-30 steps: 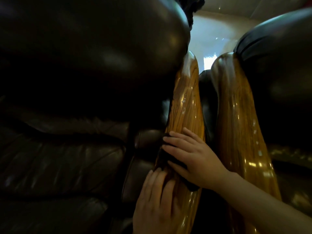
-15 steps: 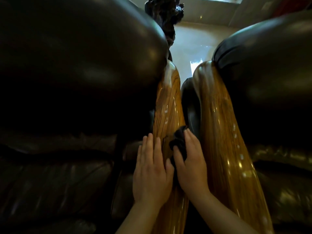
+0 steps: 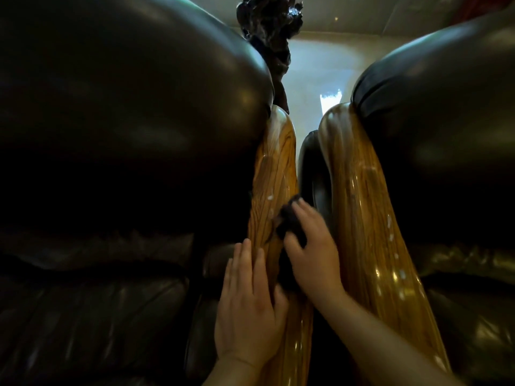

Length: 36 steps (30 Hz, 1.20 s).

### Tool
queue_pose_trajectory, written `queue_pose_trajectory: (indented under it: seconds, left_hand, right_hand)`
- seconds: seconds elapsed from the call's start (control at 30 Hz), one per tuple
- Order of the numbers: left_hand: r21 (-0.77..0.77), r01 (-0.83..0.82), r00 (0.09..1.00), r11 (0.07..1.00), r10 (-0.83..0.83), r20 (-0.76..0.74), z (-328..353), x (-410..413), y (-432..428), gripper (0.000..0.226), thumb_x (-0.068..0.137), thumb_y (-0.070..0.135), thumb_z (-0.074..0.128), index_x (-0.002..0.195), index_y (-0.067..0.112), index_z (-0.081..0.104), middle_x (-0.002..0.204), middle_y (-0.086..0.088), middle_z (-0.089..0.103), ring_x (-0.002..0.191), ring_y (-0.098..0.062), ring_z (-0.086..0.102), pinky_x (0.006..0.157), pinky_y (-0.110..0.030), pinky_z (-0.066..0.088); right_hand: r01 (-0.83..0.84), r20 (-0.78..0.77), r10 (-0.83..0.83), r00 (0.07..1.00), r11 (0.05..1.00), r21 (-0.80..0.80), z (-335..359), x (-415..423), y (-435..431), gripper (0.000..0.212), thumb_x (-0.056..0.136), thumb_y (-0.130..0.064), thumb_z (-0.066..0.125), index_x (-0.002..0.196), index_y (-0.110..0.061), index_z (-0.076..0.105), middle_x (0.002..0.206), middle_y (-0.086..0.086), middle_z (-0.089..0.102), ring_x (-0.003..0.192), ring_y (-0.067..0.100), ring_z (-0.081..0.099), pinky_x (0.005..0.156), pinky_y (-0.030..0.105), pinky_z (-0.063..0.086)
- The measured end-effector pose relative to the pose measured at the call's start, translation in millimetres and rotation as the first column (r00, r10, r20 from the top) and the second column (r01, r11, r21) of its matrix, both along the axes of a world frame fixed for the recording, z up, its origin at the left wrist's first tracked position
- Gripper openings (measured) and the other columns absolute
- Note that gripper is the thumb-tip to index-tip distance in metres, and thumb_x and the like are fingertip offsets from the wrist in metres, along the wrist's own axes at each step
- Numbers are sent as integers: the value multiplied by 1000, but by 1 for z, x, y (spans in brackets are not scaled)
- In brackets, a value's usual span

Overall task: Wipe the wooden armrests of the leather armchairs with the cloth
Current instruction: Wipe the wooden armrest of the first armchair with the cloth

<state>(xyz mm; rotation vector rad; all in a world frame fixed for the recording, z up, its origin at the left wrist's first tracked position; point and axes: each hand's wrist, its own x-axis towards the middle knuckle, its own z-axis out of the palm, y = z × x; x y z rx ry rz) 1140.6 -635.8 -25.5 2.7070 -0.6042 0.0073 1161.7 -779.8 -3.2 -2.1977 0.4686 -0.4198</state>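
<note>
The right hand (image 3: 312, 254) reaches in from the lower right, forearm angled up and left, fingers curled down over a dark cloth (image 3: 289, 222) that it presses against the inner side of the left wooden armrest (image 3: 274, 168). The cloth looks soft and bunched, showing under the fingertips and the thumb. The left hand (image 3: 249, 307) lies open and flat, fingers straight and together, on the near part of the same armrest, gripping nothing. Both armrests are glossy golden-brown wood with bold dark grain, long, rounded and swelling at the far end. The right wooden armrest (image 3: 359, 207) runs just beside the left one, with a narrow gap between. On either side bulge the smooth, shiny dark leather armchair on the left (image 3: 125, 121) and the leather armchair on the right (image 3: 446, 121).
</note>
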Motion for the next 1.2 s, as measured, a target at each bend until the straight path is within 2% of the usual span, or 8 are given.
queue_pose_trajectory:
  seconds: [0.1,0.3,0.67,0.8,0.93,1.0,1.1,1.2]
  left_hand:
    - [-15,5,1000,1000,-5,3,-2,-1,0,63,92,41,37,150,18,31,161,-8,20,150,-19,13,112,-43,36]
    - [-105,-25,1000,994,25,-3,0,-3,3,54,92,38,38,143,19,38,159,-4,24,147,-17,24,106,-40,44]
    - [-120,-54,999,991,55,4,3,-4,2,49,93,38,39,137,17,43,154,-4,31,141,-19,36,103,-39,47]
    - [-92,-30,999,995,34,41,2,-3,2,53,93,37,39,141,14,41,154,-8,31,143,-19,29,108,-44,43]
    - [-75,-28,998,997,32,49,0,-4,2,50,92,37,40,137,13,43,153,-9,29,144,-19,24,109,-44,40]
    - [-71,-32,998,997,36,48,-2,-4,1,49,92,37,40,136,15,44,155,-7,27,146,-15,17,112,-42,35]
    - [-87,-35,999,996,38,35,-3,-3,1,50,92,37,39,138,17,42,157,-5,26,147,-13,15,111,-42,38]
    - [-103,-26,1000,994,27,10,-2,-1,2,51,91,37,39,138,19,43,158,-4,26,147,-17,24,107,-42,43]
  right_hand:
    - [-153,-27,151,988,978,-141,-8,-26,4,61,90,-41,45,149,-32,34,158,-19,26,147,-3,14,114,23,20]
    - [-150,-61,140,988,963,-223,6,7,-6,57,91,-34,53,146,-22,43,155,-7,37,148,6,17,120,34,22]
    - [-554,-169,550,818,674,-488,14,1,-19,41,90,-39,55,128,-25,61,142,-6,56,145,10,32,123,44,16]
    - [-468,-170,441,881,761,-450,24,22,-11,46,88,-36,56,132,-21,60,144,-2,55,145,13,32,123,44,16]
    - [-612,-185,598,780,669,-422,15,-10,-28,46,91,-36,56,135,-23,57,145,-6,52,146,9,29,122,42,22]
    - [-523,-137,514,847,758,-390,14,-6,-34,47,91,-32,56,137,-20,54,148,-5,49,147,9,27,121,43,26]
    - [-226,-76,215,974,955,-193,14,0,-10,54,90,-29,55,144,-21,46,154,-9,39,149,5,20,121,38,24]
    - [-140,-96,127,987,981,-136,7,-9,6,63,91,-36,50,151,-24,32,159,-13,27,147,-3,13,116,20,15]
